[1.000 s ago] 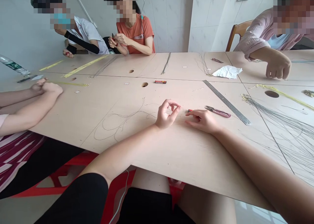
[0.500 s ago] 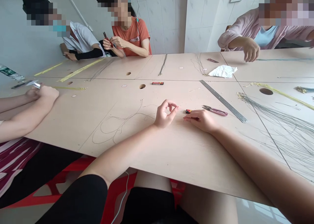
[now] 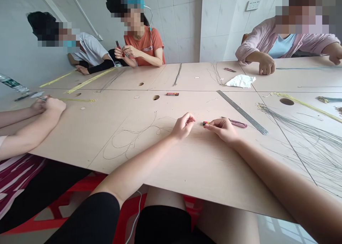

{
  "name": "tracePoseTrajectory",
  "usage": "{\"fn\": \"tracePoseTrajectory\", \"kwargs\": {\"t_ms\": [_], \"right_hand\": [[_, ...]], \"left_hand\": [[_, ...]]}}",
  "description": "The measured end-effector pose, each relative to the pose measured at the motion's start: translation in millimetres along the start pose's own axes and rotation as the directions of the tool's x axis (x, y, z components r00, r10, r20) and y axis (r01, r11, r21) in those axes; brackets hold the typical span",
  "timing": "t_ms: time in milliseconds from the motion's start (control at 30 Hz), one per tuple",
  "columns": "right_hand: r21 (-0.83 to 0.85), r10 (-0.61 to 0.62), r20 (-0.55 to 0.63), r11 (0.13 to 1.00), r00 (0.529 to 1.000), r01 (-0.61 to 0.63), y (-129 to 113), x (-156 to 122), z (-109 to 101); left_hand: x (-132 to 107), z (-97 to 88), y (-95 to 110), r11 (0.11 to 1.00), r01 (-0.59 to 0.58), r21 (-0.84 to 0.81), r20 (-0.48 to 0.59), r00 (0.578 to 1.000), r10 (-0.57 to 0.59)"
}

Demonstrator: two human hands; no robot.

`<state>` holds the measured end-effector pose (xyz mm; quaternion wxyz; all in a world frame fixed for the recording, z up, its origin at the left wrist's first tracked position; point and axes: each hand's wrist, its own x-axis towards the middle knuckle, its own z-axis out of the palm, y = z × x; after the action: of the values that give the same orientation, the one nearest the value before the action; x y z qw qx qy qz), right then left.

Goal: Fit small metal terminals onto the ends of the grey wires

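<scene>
1. Your left hand [image 3: 183,126] and right hand [image 3: 221,129] rest on the desk [image 3: 203,165], just apart;
2. loose wires [image 3: 133,137] lie left of your left hand;
3. snips [image 3: 237,123] lie just right of your right hand, with a steel ruler [image 3: 242,112] beyond them;
4. a wire bundle [image 3: 307,140] spreads further right.

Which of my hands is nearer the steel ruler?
Your right hand is nearer, just left of and below the steel ruler, not touching it; your left hand is farther left.
</scene>
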<state>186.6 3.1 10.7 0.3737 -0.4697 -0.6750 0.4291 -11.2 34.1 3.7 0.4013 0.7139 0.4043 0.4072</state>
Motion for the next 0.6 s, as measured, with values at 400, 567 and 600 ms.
{"fn": "tracePoseTrajectory", "kwargs": {"t_ms": [400, 567, 600], "right_hand": [[-0.058, -0.104, 0.018, 0.993, 0.994, 0.105, 4.8, 2.4, 2.4], [-0.052, -0.112, 0.050, 0.992, 0.992, 0.115, 7.2, 2.5, 1.8], [-0.047, -0.109, 0.048, 0.993, 0.993, 0.111, 7.2, 2.4, 1.4]], "left_hand": [[-3.3, -1.2, 1.7, 0.829, -0.388, 0.404, 0.103, 0.919, 0.380], [-6.9, 1.9, 2.1, 0.905, -0.394, 0.160, 0.244, 0.904, 0.351], [-7.3, 2.1, 1.5, 0.927, -0.357, 0.111, 0.276, 0.907, 0.317]]}}
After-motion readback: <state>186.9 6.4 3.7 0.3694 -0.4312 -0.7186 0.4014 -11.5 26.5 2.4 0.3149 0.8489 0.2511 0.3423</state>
